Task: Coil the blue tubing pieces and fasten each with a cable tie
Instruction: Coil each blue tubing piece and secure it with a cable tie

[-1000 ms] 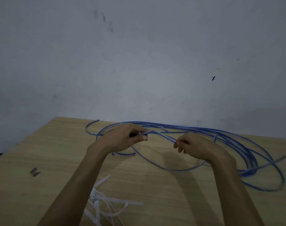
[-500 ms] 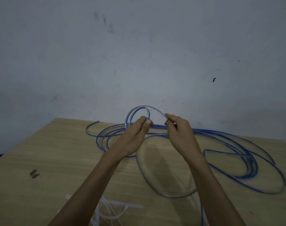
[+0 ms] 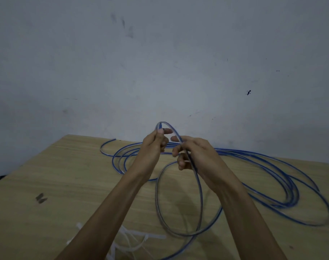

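Both hands, left hand [image 3: 154, 145] and right hand [image 3: 194, 154], pinch thin blue plastic tubing [image 3: 198, 184] raised above the light wooden table [image 3: 66, 184].

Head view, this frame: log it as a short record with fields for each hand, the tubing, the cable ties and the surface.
left hand: raised above the table, pinches the top of a small loop of blue tubing
right hand: grips the same strand just below that loop
blue tubing: mostly loose rings on the table; one large loop hangs from the hands
cable ties: white, loose pile at the near edge, none on the tubing
table: light wood, against a grey wall
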Demonstrator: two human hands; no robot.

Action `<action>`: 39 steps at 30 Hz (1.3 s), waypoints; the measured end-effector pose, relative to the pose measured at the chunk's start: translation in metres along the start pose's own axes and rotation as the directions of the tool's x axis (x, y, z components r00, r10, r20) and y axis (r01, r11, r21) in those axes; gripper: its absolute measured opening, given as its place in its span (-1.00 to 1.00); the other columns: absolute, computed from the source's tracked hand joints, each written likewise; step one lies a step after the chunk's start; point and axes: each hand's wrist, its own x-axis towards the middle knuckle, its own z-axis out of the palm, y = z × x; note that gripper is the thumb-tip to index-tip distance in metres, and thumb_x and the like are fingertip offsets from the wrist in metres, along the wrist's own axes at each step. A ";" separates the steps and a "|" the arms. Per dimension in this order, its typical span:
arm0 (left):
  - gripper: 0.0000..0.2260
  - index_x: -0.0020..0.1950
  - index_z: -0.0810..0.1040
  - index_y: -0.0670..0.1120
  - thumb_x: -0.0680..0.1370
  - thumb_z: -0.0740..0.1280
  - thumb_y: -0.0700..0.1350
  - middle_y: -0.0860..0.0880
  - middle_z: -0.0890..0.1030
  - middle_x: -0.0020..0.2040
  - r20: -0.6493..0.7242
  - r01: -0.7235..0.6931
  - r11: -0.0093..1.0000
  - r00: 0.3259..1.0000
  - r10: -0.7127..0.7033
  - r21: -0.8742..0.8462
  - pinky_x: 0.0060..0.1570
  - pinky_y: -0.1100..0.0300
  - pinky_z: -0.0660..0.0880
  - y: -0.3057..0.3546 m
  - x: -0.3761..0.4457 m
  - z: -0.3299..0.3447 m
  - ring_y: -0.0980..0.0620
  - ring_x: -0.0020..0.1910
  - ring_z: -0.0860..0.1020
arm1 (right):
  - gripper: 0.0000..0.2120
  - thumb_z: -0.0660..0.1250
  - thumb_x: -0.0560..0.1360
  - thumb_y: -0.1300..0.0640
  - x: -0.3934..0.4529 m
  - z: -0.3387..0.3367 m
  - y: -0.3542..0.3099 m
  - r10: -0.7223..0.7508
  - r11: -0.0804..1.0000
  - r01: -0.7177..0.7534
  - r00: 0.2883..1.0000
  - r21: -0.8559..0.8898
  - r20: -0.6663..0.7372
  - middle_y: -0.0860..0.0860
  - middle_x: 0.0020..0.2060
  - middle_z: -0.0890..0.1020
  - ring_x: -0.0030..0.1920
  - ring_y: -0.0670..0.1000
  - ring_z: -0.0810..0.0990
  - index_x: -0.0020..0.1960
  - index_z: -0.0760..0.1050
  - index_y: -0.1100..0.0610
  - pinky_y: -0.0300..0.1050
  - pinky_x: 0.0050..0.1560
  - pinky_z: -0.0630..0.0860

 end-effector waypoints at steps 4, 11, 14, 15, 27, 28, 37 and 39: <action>-0.67 0.12 0.56 -0.17 0.73 0.08 -0.01 -0.01 0.31 -0.28 0.032 0.125 0.943 0.992 -0.121 -0.307 -0.25 0.24 0.41 0.006 0.000 0.001 0.09 -0.31 0.38 | -0.74 0.13 0.71 0.13 -0.007 0.004 0.000 -0.023 0.959 0.054 0.993 -0.279 0.113 0.09 -0.17 0.73 -0.48 -0.02 0.52 0.14 0.57 0.21 -0.18 -0.40 0.51; -0.71 -0.09 0.47 -0.10 0.72 0.09 -0.01 0.01 0.44 -0.24 0.194 0.275 0.721 0.961 -0.196 -0.636 -0.22 0.20 0.41 0.020 0.000 -0.003 0.08 -0.34 0.40 | -0.64 0.13 0.72 0.01 -0.012 0.009 0.000 0.000 0.893 0.085 0.982 -0.442 0.190 0.12 -0.32 0.69 -0.47 0.04 0.57 0.01 0.58 0.24 -0.15 -0.37 0.52; -0.72 -0.11 0.42 -0.09 0.72 0.05 -0.04 0.00 0.49 -0.20 0.236 0.268 0.607 0.962 -0.134 -0.748 -0.13 0.20 0.42 0.026 0.002 -0.013 0.08 -0.29 0.44 | -0.63 0.09 0.72 -0.01 -0.015 0.007 -0.001 0.084 0.886 0.067 0.950 -0.459 0.300 0.09 -0.36 0.64 -0.47 0.01 0.51 0.08 0.59 0.20 -0.18 -0.38 0.47; -0.73 -0.11 0.42 -0.09 0.72 0.06 -0.06 0.01 0.49 -0.21 0.237 0.262 0.577 0.964 -0.119 -0.774 -0.12 0.21 0.45 0.028 0.002 -0.018 0.08 -0.28 0.47 | -0.64 0.10 0.72 -0.01 -0.015 0.005 -0.002 0.091 0.874 0.075 0.945 -0.479 0.316 0.07 -0.38 0.62 -0.48 -0.01 0.48 0.09 0.59 0.18 -0.19 -0.38 0.44; -0.74 -0.14 0.45 -0.08 0.70 0.09 -0.09 0.07 0.21 -0.38 0.306 0.304 0.454 0.949 -0.071 -0.837 -0.40 0.30 0.29 0.039 0.002 -0.031 0.12 -0.48 0.20 | -0.75 0.34 0.60 -0.07 -0.011 -0.037 -0.005 -0.105 0.558 0.184 0.983 -0.809 0.152 -0.08 -0.41 0.56 -0.37 -0.11 0.51 -0.23 0.63 -0.07 -0.08 -0.26 0.46; -0.74 -0.13 0.45 -0.08 0.70 0.09 -0.09 0.07 0.20 -0.39 0.313 0.306 0.483 0.947 -0.069 -0.820 -0.41 0.29 0.26 0.039 0.002 -0.031 0.12 -0.49 0.19 | -0.80 0.35 0.60 -0.08 -0.007 -0.036 -0.001 -0.120 0.520 0.163 0.986 -0.838 0.117 -0.08 -0.30 0.63 -0.25 -0.10 0.58 -0.12 0.68 -0.07 -0.04 -0.16 0.53; -0.75 -0.15 0.45 -0.09 0.67 0.12 -0.06 0.07 0.19 -0.45 0.402 0.346 0.677 0.912 -0.080 -0.649 -0.45 0.26 0.26 0.037 -0.002 -0.022 0.14 -0.54 0.19 | -0.74 0.37 0.54 -0.09 0.007 -0.040 0.021 -0.170 0.431 -0.021 0.980 -0.902 -0.104 -0.21 -0.24 0.55 -0.20 -0.19 0.52 0.15 0.68 -0.05 -0.24 -0.25 0.39; -0.74 -0.19 0.41 -0.08 0.67 0.12 -0.07 0.07 0.20 -0.46 0.397 0.350 0.678 0.913 -0.093 -0.646 -0.44 0.25 0.30 0.036 -0.003 -0.022 0.13 -0.55 0.21 | -0.78 0.32 0.56 0.02 0.008 -0.042 0.023 -0.115 0.641 -0.024 0.985 -0.767 -0.126 -0.15 -0.19 0.68 -0.23 -0.19 0.62 0.08 0.70 0.04 -0.27 -0.19 0.53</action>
